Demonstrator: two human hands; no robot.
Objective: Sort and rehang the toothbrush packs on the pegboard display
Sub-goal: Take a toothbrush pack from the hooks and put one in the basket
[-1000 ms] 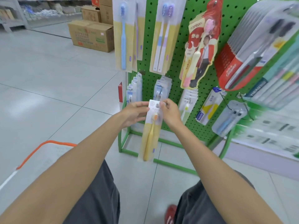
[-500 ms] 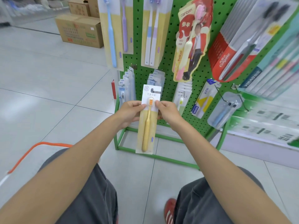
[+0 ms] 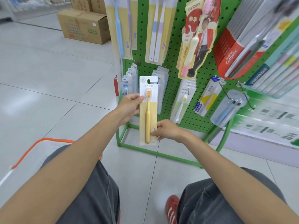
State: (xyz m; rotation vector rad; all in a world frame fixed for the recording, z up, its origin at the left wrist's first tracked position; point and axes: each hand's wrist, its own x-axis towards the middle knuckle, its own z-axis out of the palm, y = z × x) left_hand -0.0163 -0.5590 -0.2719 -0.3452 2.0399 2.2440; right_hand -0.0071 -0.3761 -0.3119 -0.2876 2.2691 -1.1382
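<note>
The pegboard (image 3: 174, 70) already carries a good deal. Along the top hang a blue toothbrush pack (image 3: 119, 29), a twin pack (image 3: 156, 29), a red canban pack (image 3: 197, 38) and a thick stack of Colgate packs (image 3: 234, 50), with smaller packs on the lower pegs. One yellow toothbrush pack (image 3: 148, 113) is off the board and, by my reading, is the one being placed now.

It stands upright in the air in front of the lower row, its hang-hole at the top and not on any peg. The left hand (image 3: 130, 106) grips its left edge beside the brush head, thumb on the front. The right hand (image 3: 166, 130) pinches the lower right edge, thumb across the card. So at least this pack is left to hang. I cannot tell how many more wait.

Behind the pack, two pegs hold rows of clear packs (image 3: 129, 81), so those look taken. A white-and-green brush pack (image 3: 182, 101) hangs just to the right. Further right a blue-and-yellow pack (image 3: 207, 96) and a clear pack of blue brushes (image 3: 229, 107) hang tilted, and they probably want straightening.

An orange-rimmed basket (image 3: 40, 143) sits by the person's left knee, too blurred to show its contents. Cardboard boxes (image 3: 84, 26) stand on the floor well behind.
</note>
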